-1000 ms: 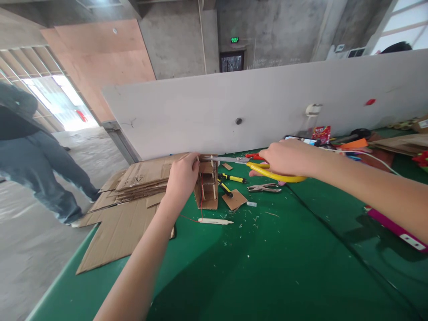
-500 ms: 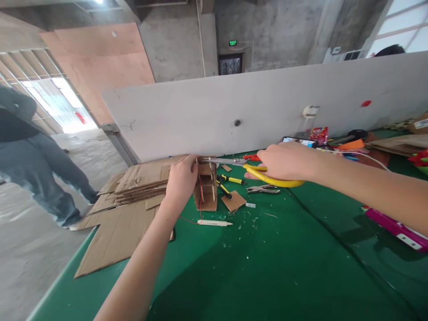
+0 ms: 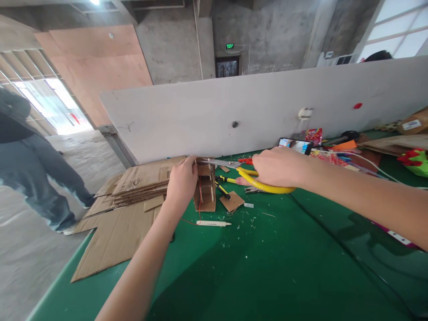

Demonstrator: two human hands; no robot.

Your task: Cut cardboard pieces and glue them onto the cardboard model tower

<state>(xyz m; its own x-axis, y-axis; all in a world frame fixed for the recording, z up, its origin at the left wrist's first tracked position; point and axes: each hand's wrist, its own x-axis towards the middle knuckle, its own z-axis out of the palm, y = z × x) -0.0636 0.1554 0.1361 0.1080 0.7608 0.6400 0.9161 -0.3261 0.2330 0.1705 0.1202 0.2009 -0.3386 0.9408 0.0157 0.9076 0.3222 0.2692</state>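
A small cardboard structure (image 3: 207,206) with shelves and thin sticks stands on the green table (image 3: 267,267). My left hand (image 3: 182,178) grips its upper left side, fingers bent round the top. My right hand (image 3: 277,167) holds yellow-handled pliers (image 3: 269,186), whose long metal jaws reach left to the top of the structure. Whether the jaw tips pinch a stick is too small to tell. A red wire (image 3: 199,196) runs down the structure toward a white pen (image 3: 213,223) lying in front.
Cardboard sheets (image 3: 113,240) lie at left. Behind the structure's right side are a yellow-black tool (image 3: 222,191), a cardboard square (image 3: 232,202) and metal pliers (image 3: 252,190). A phone (image 3: 294,145) leans by the grey partition (image 3: 187,116). A person (image 3: 36,169) stands at far left.
The view has shifted slightly. My right hand and the yellow-handled pliers have moved a little left and down, covering more of the metal pliers. My left hand keeps its grip on the structure.
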